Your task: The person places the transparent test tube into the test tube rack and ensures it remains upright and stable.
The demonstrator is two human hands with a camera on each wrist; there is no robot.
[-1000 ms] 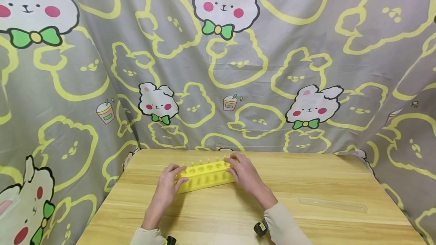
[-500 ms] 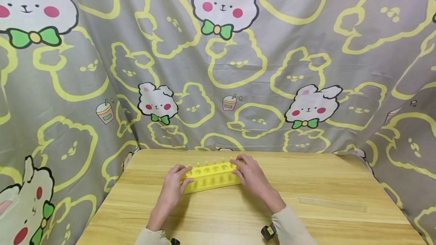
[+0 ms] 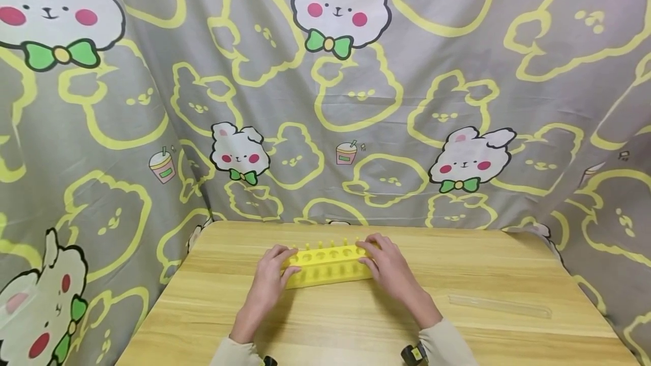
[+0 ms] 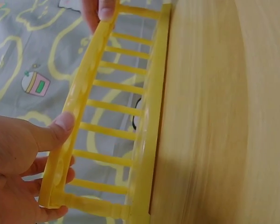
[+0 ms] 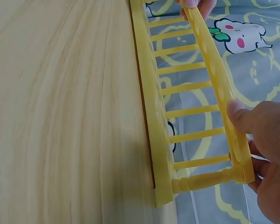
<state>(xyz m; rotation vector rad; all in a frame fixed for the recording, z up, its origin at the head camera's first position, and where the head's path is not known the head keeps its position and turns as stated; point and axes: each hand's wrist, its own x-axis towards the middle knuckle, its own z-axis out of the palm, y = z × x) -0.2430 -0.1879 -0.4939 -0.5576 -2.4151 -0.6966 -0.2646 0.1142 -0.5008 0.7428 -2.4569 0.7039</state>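
A yellow plastic test tube rack (image 3: 328, 263), with round holes along its top and a row of short pegs behind them, stands upright on the wooden table. My left hand (image 3: 269, 275) grips its left end, and my right hand (image 3: 394, 273) holds the right end. In the left wrist view the left thumb (image 4: 64, 122) presses the rack's top rail while the fingers curl beneath it. The right wrist view shows the same hold, the right thumb (image 5: 236, 113) lying on the rail. Thin bars join the top to the base (image 5: 151, 102).
A clear test tube (image 3: 500, 306) lies on the table (image 3: 356, 326) to the right of my right forearm. A grey patterned curtain (image 3: 285, 95) hangs behind the table and along both sides.
Both hands have moved the rack to the right across the table, and it has turned slightly more square to me. The grip at both ends is the same. The test tube stays put.
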